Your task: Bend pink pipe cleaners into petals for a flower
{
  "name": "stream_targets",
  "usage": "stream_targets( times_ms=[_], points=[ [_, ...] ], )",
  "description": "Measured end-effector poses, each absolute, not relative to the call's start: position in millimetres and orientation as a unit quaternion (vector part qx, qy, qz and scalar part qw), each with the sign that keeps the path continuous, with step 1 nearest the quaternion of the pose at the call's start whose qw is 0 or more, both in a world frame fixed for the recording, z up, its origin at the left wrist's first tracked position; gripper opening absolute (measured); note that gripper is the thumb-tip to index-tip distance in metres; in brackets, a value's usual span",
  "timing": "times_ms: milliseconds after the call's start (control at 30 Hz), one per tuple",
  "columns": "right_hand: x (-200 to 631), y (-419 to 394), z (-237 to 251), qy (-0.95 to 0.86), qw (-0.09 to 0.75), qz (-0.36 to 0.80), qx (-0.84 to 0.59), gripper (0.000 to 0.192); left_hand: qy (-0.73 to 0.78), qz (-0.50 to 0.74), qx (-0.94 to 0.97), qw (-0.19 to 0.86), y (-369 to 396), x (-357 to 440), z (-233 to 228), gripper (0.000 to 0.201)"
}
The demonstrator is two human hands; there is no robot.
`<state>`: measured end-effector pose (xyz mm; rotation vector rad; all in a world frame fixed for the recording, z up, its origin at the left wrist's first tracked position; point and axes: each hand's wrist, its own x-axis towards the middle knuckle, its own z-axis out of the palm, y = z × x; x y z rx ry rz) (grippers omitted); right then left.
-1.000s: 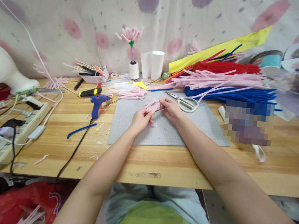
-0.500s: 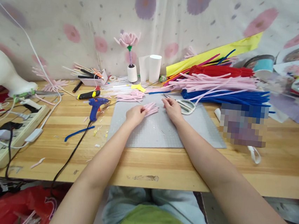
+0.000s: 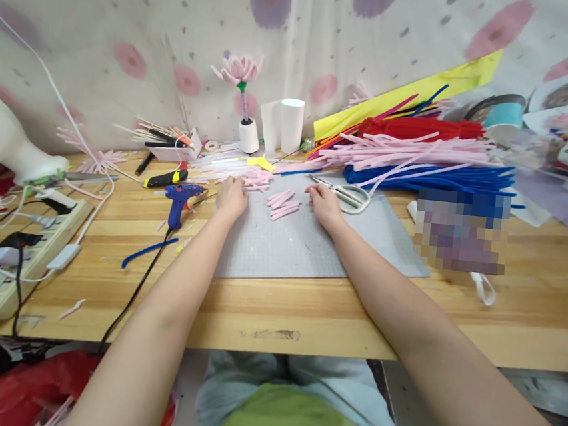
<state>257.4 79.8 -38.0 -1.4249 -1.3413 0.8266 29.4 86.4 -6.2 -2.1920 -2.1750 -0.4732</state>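
Several short pink pipe cleaner pieces (image 3: pixel 283 205) lie loose on the grey cutting mat (image 3: pixel 310 256), between my two hands. My left hand (image 3: pixel 232 198) is at the mat's left edge, right beside a small pile of pink pipe cleaner pieces (image 3: pixel 258 180). Its fingers are curled, and whatever is in them is hidden. My right hand (image 3: pixel 323 205) rests on the mat with finger and thumb pinched; I cannot make out anything between them. Just behind it lies a pair of scissors (image 3: pixel 360 201) with pale handles, blades toward the left, partly covered by the hand.
Left of the mat are a blue glue gun (image 3: pixel 178 204) with a black cord and a yellow-black cutter (image 3: pixel 165 179). Bundles of pink (image 3: pixel 410 151), red and blue pipe cleaners lie back right. A pink flower (image 3: pixel 240 69) stands in a white holder. A power strip (image 3: pixel 54 244) sits far left.
My left hand has let go of the pink pieces, which now lie on the mat, and has moved left to the small pink pile. My right hand has hardly moved.
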Motion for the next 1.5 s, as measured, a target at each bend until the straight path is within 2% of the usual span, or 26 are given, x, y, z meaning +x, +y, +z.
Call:
stream_targets(
  times_ms=[133, 333, 467, 600, 733, 867, 1000, 1100, 1200, 1333, 1500],
  points=[
    [257, 80, -39, -0.580, 0.466, 0.311, -0.592, 0.016, -0.692, -0.089, -0.715, 0.028, 92, 22, -12, 0.021],
    [258, 75, -36, -0.596, 0.466, 0.279, -0.591, 0.019, -0.649, -0.078, -0.751, 0.092, 85, 23, -3, 0.027],
    [253, 65, -24, -0.661, 0.455, 0.125, -0.584, 0.018, -0.593, -0.105, -0.786, 0.143, 70, 34, 8, 0.028],
    [241, 53, -11, -0.794, 0.374, -0.006, -0.479, 0.024, -0.507, -0.144, -0.835, 0.158, 51, 56, 12, 0.027],
    [236, 50, -7, -0.845, 0.285, -0.031, -0.451, 0.024, -0.501, -0.210, -0.833, 0.107, 31, 77, 12, 0.029],
    [244, 57, -9, -0.779, 0.344, 0.033, -0.523, 0.024, -0.550, -0.291, -0.783, -0.006, 19, 76, 6, 0.028],
    [246, 62, -10, -0.674, 0.413, 0.246, -0.561, 0.023, -0.604, -0.320, -0.716, -0.139, 21, 65, -9, 0.023],
    [242, 59, -7, -0.606, 0.450, 0.428, -0.497, 0.030, -0.602, -0.381, -0.620, -0.327, 24, 69, -17, 0.020],
    [237, 55, -3, -0.574, 0.447, 0.548, -0.414, 0.035, -0.557, -0.435, -0.490, -0.511, 22, 81, -17, 0.019],
    [233, 50, -1, -0.590, 0.425, 0.579, -0.370, 0.034, -0.508, -0.446, -0.407, -0.614, 15, 91, -8, 0.017],
    [230, 51, -5, -0.617, 0.419, 0.547, -0.380, 0.035, -0.499, -0.440, -0.391, -0.636, 11, 91, -5, 0.014]
  ],
)
